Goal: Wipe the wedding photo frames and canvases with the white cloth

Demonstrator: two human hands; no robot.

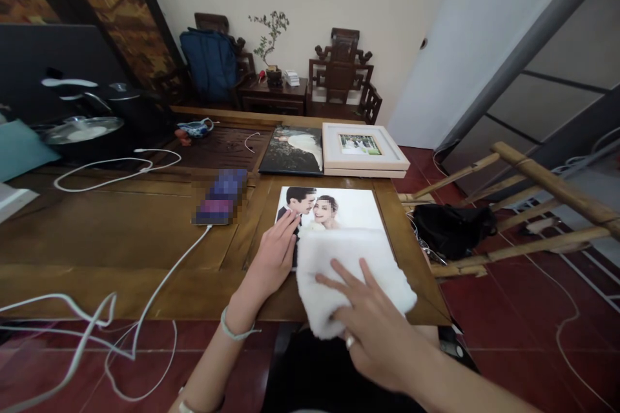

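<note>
Right hand (372, 322) flat on white cloth (349, 271), left hand (274, 258) steadying photo print (339, 210)

Under my right hand (372, 322) the white cloth (349, 277) looks thick, fluffy and matt. It lies on a glossy, smooth photo print (334, 210), which my left hand (274, 258) presses flat. The table (121, 232) is dark varnished wood with a dull sheen and visible grain. In the upper middle of the frame sits a second glossy print (293, 150) beside a matt, pale wooden picture frame (363, 150). At the upper left a metal pan (82, 129) shines; the white cable (159, 290) looks like smooth plastic
</note>
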